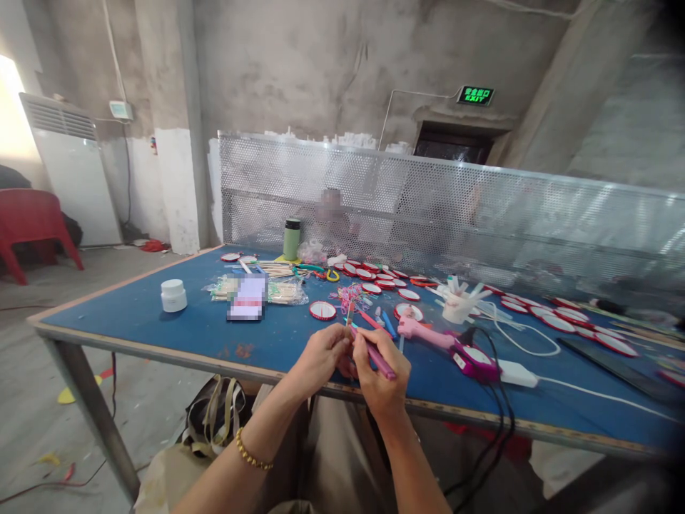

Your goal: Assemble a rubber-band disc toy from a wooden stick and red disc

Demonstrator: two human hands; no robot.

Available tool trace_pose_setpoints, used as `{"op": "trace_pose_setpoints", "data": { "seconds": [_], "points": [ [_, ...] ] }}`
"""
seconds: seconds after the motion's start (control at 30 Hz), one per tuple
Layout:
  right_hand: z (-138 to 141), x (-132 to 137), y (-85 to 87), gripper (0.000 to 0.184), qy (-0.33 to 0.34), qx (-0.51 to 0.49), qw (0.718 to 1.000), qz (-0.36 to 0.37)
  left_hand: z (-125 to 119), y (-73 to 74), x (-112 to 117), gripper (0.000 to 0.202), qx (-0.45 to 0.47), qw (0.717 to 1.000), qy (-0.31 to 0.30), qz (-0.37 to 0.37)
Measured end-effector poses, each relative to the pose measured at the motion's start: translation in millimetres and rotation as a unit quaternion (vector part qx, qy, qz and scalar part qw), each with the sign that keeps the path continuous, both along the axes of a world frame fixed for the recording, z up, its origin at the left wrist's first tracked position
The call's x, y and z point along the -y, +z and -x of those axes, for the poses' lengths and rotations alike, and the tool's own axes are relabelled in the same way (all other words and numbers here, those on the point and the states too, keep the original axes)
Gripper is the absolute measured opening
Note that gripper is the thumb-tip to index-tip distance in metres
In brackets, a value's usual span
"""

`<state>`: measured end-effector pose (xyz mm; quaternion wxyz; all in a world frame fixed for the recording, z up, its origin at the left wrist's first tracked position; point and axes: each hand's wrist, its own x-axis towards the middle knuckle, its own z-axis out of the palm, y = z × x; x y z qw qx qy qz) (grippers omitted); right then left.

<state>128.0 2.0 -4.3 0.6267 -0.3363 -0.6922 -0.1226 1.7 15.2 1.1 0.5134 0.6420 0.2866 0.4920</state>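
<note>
My left hand (325, 357) is closed at the table's front edge, its fingertips pinching a thin light-brown stick (350, 313) that points up. My right hand (382, 368) is wrapped round a purple pen-like tool (379, 357); its tip meets the left fingertips, and what it touches there is too small to make out. Just beyond the hands lie a tangle of pink and coloured cords (350, 296), a red stick-like piece (372, 321) and a blue one (388, 325). A round white disc with a red rim (322, 310) lies to the left of them.
On the blue table (203, 339) stand a white jar (173, 295), a phone (249, 298) on bagged sticks, a green bottle (292, 239) and a cup of white strips (457, 305). Several red-rimmed discs (556, 321), a pink-and-purple corded device (474, 359) and a white power strip (518, 373) lie rightward.
</note>
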Motion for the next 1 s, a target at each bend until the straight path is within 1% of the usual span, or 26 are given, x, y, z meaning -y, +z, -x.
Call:
{"op": "trace_pose_setpoints", "data": {
  "seconds": [0.07,0.23,0.47,0.63,0.8,1.0],
  "points": [
    [-0.2,-0.3,-0.2,0.009,0.002,0.005,1.000,0.003,0.0,0.3,0.4,0.028,-0.001,1.000,0.003,-0.003],
    [-0.5,1.1,0.5,0.009,-0.021,-0.010,1.000,0.005,-0.5,-0.4,0.5,0.029,0.010,1.000,-0.008,0.014],
    [-1.9,0.0,1.1,0.008,-0.032,-0.001,0.999,-0.011,-0.9,-1.6,-1.3,0.028,0.026,0.999,-0.018,0.021],
    [-2.9,-2.3,0.1,0.006,-0.018,0.003,1.000,-0.010,-2.0,-2.3,-3.5,0.027,0.022,0.999,-0.018,0.026],
    [-2.9,-0.3,-0.4,0.007,-0.029,-0.014,0.999,-0.016,-2.1,-3.4,-3.1,0.025,0.030,0.999,-0.023,0.030],
    [-1.5,4.4,0.2,0.009,-0.011,-0.012,1.000,0.002,0.0,-1.0,-0.6,0.030,0.025,0.999,-0.023,0.022]
  ]
}}
